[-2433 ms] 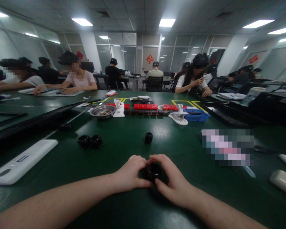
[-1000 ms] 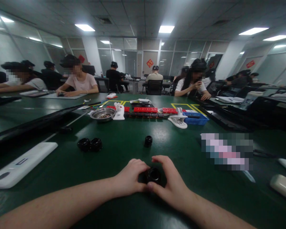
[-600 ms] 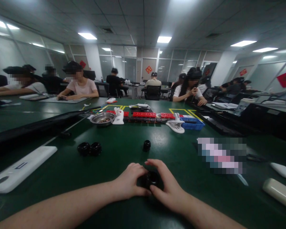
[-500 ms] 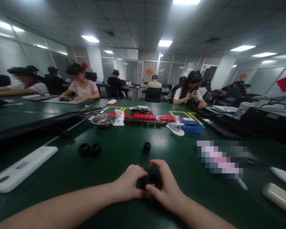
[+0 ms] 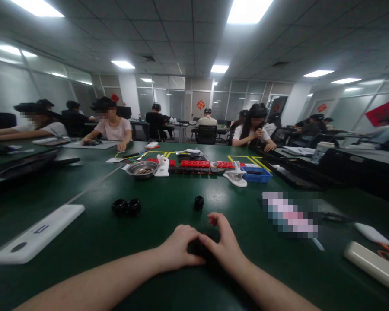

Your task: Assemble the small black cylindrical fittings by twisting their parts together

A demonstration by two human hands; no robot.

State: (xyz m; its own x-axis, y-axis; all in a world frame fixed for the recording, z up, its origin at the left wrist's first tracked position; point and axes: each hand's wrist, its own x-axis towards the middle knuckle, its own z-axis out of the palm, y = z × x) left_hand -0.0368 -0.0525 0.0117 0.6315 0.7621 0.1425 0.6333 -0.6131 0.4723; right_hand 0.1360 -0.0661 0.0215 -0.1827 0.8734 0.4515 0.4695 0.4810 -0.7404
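Observation:
Both my hands rest on the green table (image 5: pixel 168 203) near its front edge, closed around a small black round part (image 5: pixel 196 247) that shows only as a dark patch between them. My left hand (image 5: pixel 178 248) grips it from the left with curled fingers. My right hand (image 5: pixel 223 246) wraps over it from the right, thumb across the top. A single black round part (image 5: pixel 199 202) stands a little beyond my hands. Two more black round parts (image 5: pixel 126 207) sit side by side further left.
A white flat device (image 5: pixel 39 233) lies at the left, a white bar (image 5: pixel 372 263) at the right edge. Further back stand a metal bowl (image 5: pixel 141 169), red strips (image 5: pixel 195 163), a white clamp (image 5: pixel 236 176) and a blue tray (image 5: pixel 257 175). Several people sit at tables beyond.
The camera has tilted upward, showing more ceiling. My right hand has closed further over the black part, which was plainly visible between my hands before and is nearly covered now.

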